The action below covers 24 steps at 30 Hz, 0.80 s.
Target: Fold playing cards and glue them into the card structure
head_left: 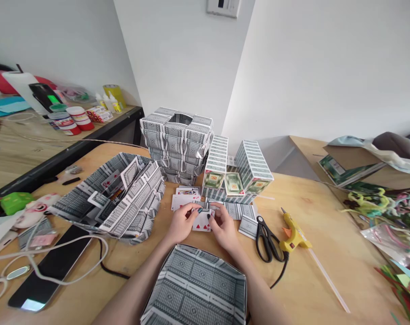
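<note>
At 6 o'clock, nearest me, a card-patterned tray (pixel 191 284) looks fully formed; beyond it my left hand (pixel 183 222) and right hand (pixel 223 225) pinch a playing card (pixel 205 210) between fingertips, seemingly unfinished, above the tabletop (pixel 313 198). Scissors (pixel 267 240) and a glue gun (pixel 297 234) rest around 3, a basket (pixel 150 203) of loose pieces (pixel 130 173) at 9. Flat cards (pixel 181 201) lie unjoined at 11, card boxes (pixel 256 163) stand at 1, and farthest, at 11, a tall card-built box (pixel 177 144) appears complete

The heart-printed playing card (pixel 201 225) is face up
</note>
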### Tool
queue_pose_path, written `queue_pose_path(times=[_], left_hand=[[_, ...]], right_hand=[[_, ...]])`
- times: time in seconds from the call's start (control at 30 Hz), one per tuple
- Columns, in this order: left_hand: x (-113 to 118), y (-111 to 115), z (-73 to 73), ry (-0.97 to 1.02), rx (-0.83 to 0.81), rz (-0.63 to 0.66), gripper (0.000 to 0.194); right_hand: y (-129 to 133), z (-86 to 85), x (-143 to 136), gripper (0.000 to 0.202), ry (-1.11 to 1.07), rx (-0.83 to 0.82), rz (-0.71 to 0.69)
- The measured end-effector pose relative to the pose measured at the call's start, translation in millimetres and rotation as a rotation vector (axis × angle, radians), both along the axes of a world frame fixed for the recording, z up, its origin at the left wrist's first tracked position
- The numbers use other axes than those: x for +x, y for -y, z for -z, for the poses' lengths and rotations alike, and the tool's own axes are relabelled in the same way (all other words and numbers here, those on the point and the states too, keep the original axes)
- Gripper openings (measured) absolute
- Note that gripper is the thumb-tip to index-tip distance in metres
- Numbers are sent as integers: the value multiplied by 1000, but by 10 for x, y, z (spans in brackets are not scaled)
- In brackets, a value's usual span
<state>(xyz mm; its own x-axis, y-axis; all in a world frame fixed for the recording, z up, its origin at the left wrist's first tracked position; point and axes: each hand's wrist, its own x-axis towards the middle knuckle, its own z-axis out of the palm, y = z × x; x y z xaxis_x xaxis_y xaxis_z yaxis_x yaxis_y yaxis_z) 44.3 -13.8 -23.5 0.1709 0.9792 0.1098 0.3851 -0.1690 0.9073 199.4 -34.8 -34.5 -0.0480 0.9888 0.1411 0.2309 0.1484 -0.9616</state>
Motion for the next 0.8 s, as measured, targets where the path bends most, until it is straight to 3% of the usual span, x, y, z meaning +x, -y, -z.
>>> queue_pose_path(times=[0.2, 0.43, 0.57, 0.8], left_hand=[[-4, 6, 1, 63, -46, 30, 24], [24, 9, -1, 399, -165, 96, 35], [33, -18, 26, 343, -177, 142, 31], [25, -40, 96, 254, -155, 61, 36]], right_hand=[[-26, 32, 18, 21, 129, 10, 77], [-57, 97, 42, 29, 116, 17, 252], [-58, 77, 48, 30, 96, 25, 284], [-55, 59, 51, 30, 114, -1, 275]])
